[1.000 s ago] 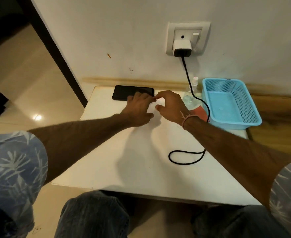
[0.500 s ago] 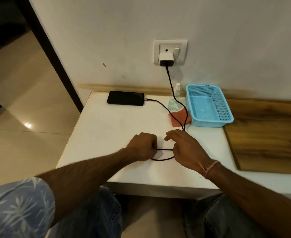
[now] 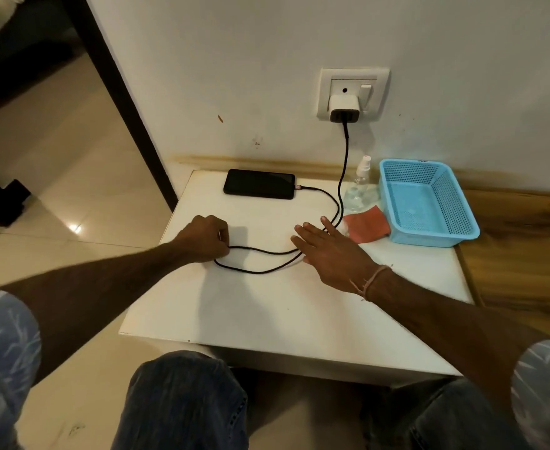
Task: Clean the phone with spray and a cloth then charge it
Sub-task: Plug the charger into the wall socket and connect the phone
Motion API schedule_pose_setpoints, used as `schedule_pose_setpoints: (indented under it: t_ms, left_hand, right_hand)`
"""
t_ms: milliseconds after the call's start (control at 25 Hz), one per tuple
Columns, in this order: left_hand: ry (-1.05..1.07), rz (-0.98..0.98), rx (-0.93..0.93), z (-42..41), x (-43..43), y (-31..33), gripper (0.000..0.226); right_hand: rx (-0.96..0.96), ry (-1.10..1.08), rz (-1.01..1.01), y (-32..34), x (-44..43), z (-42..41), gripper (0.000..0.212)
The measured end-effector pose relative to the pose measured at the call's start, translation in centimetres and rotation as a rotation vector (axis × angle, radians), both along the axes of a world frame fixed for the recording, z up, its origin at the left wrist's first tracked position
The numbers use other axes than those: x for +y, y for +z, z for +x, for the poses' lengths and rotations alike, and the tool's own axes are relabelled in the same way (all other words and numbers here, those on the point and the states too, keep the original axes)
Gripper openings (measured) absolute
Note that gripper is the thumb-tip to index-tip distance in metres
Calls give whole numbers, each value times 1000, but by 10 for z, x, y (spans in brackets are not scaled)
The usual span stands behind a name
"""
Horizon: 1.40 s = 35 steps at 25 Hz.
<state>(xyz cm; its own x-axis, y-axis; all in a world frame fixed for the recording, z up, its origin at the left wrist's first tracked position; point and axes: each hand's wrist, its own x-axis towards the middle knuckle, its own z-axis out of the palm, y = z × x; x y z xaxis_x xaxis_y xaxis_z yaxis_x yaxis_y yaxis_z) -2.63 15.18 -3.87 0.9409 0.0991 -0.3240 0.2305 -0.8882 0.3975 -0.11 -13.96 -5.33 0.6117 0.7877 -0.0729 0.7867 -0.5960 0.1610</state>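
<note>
The left hand [image 3: 207, 238] was clenched, its fingers [image 3: 222, 233] grasping the slack loop of the cable [image 3: 257, 251] on the tabletop [image 3: 267, 306]. Beyond those fingers lay the phone [image 3: 259, 184], already plugged in. The right hand [image 3: 328, 248] was flat and released, over the cable, just beside the cloth [image 3: 366, 224] and the spray bottle [image 3: 359, 188]. A strong pull on the loop could drag the phone or loosen its connector.

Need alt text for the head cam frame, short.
A black phone lies on a white table, plugged by a black cable into a wall charger. The left hand pinches the cable's slack loop; the right hand is open over it. Spray bottle, red cloth, blue basket at right.
</note>
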Motion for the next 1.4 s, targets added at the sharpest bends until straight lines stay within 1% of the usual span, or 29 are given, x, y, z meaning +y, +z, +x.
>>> schedule_pose_setpoints:
  t_ms: [120, 200, 280, 360, 520, 560, 600, 680, 720, 760, 800, 840, 960, 1040, 1120, 1400]
  left_hand:
    - [128, 2, -50, 14, 26, 1, 7]
    - [198, -24, -66, 26, 37, 0, 10]
    - [243, -45, -91, 37, 44, -1, 11]
    - [275, -54, -111, 47, 47, -2, 12]
    - [256, -71, -106, 57, 50, -6, 15]
    - [211, -65, -157, 55, 49, -7, 19]
    - [119, -34, -243, 51, 47, -8, 25]
    - [-182, 54, -388, 41, 40, -9, 34]
    - [-339, 103, -415, 36, 37, -12, 37]
    - [-452, 143, -420, 32, 34, -15, 38]
    - [-507, 173, -423, 31, 32, -19, 37]
    - [-512, 195, -443, 32, 31, -21, 34]
    - [-358, 204, -512, 42, 27, -25, 29]
    - [-255, 212, -529, 53, 23, -27, 28]
    - [-194, 201, -520, 62, 18, -29, 27]
    - [-146, 190, -525, 78, 15, -29, 19]
  right_hand:
    - [-13, 33, -7, -5, 22, 19, 55]
    - [5, -3, 26, -5, 35, 31, 60]
    - [22, -68, 95, -4, 44, 42, 60]
    - [21, -117, 161, -3, 53, 53, 53]
    - [-49, -129, 201, -5, 59, 69, 28]
    - [-69, -139, 206, -7, 60, 72, 24]
    - [-82, -152, 211, -8, 61, 75, 22]
    - [-92, -157, 219, -11, 64, 76, 23]
    - [-103, -148, 232, -11, 66, 75, 23]
    - [-122, -131, 247, -12, 66, 74, 23]
    - [-144, -109, 257, -12, 67, 72, 23]
    - [-163, -88, 251, -12, 67, 72, 23]
    - [-205, -70, 211, -12, 67, 77, 24]
    - [-208, -94, 228, -11, 70, 86, 24]
    - [-204, -113, 233, -11, 72, 93, 25]
    - [-230, -157, 215, -13, 73, 106, 28]
